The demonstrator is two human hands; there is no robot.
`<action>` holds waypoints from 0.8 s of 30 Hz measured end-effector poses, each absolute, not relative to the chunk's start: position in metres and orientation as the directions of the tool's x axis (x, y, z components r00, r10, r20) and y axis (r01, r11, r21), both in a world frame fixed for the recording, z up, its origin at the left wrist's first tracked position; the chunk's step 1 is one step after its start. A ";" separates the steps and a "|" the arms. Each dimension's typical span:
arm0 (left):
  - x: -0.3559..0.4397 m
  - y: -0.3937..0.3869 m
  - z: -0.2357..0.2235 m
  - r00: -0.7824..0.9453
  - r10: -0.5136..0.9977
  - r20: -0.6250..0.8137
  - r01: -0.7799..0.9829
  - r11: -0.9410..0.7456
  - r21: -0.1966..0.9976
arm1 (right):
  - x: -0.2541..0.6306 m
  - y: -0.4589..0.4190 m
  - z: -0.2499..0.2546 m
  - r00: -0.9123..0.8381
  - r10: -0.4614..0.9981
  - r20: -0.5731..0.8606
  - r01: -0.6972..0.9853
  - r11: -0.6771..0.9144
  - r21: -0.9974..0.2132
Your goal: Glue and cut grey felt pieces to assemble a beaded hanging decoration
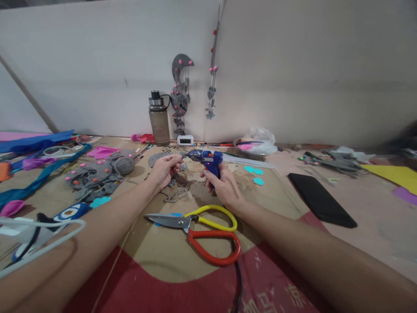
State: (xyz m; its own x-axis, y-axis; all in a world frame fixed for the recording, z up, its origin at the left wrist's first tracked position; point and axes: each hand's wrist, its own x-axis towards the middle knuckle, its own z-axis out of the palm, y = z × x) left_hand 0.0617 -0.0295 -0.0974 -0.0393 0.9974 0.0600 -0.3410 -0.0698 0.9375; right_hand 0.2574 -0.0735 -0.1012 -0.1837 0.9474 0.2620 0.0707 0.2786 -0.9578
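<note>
My right hand is wrapped round the handle of a blue hot glue gun. Its nozzle points left at the fingertips of my left hand. Those fingers are pinched together, and what they hold is too small to make out. Below my left hand lie loose grey yarn and small grey felt bits. A grey felt crescent lies partly hidden behind the same hand. Nearer to me rest large scissors with one yellow and one red handle, blades pointing left. The gun's dark cord runs down past them.
A water bottle and small digital clock stand by the wall, near hanging felt garlands. Felt pieces and a yarn ball lie left. Right are turquoise flower cutouts, a metal bowl and a black phone.
</note>
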 end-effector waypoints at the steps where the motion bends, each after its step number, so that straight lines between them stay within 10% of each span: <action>1: 0.062 -0.029 -0.097 -0.033 0.998 0.062 -0.338 -0.069 0.938 | 0.257 -0.074 -0.101 -0.182 0.948 0.261 0.073 0.278 -0.958; 15: 0.062 -0.030 -0.095 -0.113 0.993 0.039 -0.411 -0.083 0.908 | 0.264 -0.063 -0.106 -0.137 0.947 0.290 0.102 0.304 -0.947; 24: 0.061 -0.030 -0.096 -0.098 0.993 0.069 -0.388 -0.102 0.916 | 0.282 -0.046 -0.094 -0.053 0.988 0.147 0.885 0.115 -0.451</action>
